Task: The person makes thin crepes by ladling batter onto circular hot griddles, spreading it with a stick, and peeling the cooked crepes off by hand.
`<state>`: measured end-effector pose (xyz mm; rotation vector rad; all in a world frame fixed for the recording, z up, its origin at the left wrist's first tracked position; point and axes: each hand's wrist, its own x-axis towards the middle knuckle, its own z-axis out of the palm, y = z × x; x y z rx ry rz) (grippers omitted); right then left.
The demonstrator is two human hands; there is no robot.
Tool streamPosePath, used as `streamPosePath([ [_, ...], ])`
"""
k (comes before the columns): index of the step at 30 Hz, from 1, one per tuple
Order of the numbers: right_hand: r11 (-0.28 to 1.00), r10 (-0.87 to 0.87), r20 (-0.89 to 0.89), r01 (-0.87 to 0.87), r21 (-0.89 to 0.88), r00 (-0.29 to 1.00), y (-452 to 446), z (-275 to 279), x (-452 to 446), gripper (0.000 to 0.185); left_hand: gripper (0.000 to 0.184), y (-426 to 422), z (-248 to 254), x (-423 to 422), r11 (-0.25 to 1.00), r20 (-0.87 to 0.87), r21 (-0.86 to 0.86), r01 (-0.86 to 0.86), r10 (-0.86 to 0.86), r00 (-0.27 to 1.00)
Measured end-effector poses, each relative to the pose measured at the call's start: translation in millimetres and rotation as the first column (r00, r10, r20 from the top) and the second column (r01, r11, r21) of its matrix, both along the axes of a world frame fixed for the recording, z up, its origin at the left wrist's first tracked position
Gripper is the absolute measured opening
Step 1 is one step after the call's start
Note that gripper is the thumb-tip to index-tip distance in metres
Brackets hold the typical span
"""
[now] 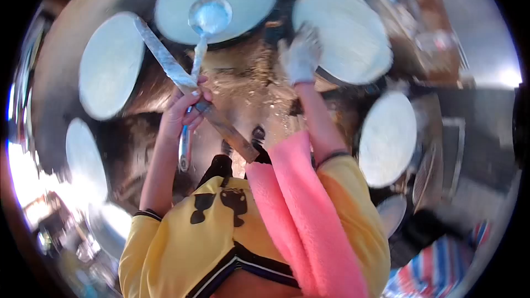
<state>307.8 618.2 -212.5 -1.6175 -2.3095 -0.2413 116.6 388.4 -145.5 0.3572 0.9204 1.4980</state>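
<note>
My left hand (186,105) is closed around two tools at once. One is a ladle (211,15) with a pale, coated bowl above a round griddle covered in a white layer (243,0). The other is a long spatula (160,55) with a whitish-smeared blade and a wooden handle (232,135) that crosses towards my body. My right hand (302,55), in a whitish glove, reaches to the near left edge of another round white sheet (348,36). Its fingers look stretched out and slightly blurred; I cannot tell whether they touch the sheet.
More round white surfaces curve around me: one at the left (110,66), one lower left (85,157), one at the right (388,139). A pink towel (309,209) hangs down my front. A striped bag (430,270) lies at lower right.
</note>
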Motion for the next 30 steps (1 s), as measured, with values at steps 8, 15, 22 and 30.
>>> streamPosePath([
  [8, 0.942, 0.195, 0.422, -0.289, 0.17, 0.886, 111, -106, -12, 0.057, 0.036, -142, 34, -15, 0.861, 0.057, -0.104, -0.497, 0.504, 0.862],
  [15, 0.992, 0.036, 0.464, -0.087, 0.09, 0.885, -10, -56, 114, 0.062, 0.028, -319, 33, -27, 0.704, 0.251, -0.001, -0.71, 0.688, 0.681],
  [22, 0.663, 0.238, -0.234, -0.334, -0.67, 0.943, -244, 14, -60, 0.048, 0.031, -524, -33, -64, 0.494, 0.03, -0.075, -0.867, 0.87, 0.493],
  [30, -0.613, 0.505, -0.653, -0.298, -0.731, 0.565, -723, -5, -276, 0.039, 0.027, -679, -75, -79, 0.175, -0.144, -0.248, -0.953, 0.966, 0.214],
])
